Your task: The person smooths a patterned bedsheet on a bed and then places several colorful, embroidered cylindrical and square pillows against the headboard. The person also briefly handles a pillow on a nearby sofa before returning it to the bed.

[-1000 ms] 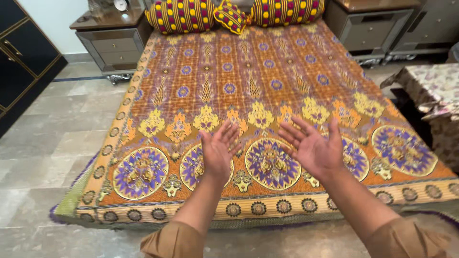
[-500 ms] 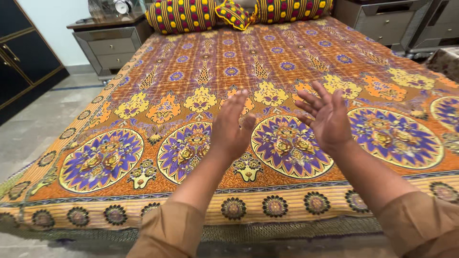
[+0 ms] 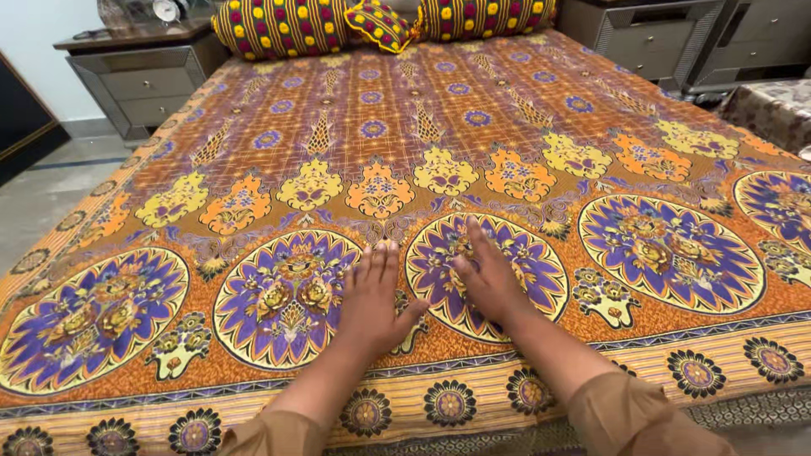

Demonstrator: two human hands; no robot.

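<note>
Orange, purple and yellow cloth fills nearly the whole view: a patterned bedspread (image 3: 473,127) lies flat across the bed, and both hands rest on it near its near edge. The left hand (image 3: 372,300) lies palm down with the fingers straight and close together, pressed on the cloth between two of the big round purple medallions; it grips nothing. The right hand (image 3: 486,279) lies just beside it, also palm down and flat, fingers stretched toward the far side over a medallion, holding nothing either. The thumbs are near each other but apart. Both wrists come out of tan sleeves (image 3: 642,414) at the bottom of the view.

Judging from this pose, the step in hand looks like smoothing the bedspread. The cloth under the palms looks smooth already, with no clear wrinkle nearby. A following stroke would call for light, even pressure and for sliding the flat palms outward, left and right, so the cloth is not bunched or dragged off the near edge.

Farther out, at the far end of the bed, lie spotted bolster pillows (image 3: 279,25) with a small square cushion (image 3: 380,25) between them. A grey bedside table (image 3: 144,80) stands at the far left, another drawer unit (image 3: 650,38) at the far right, and a covered table (image 3: 773,105) at the right edge.
</note>
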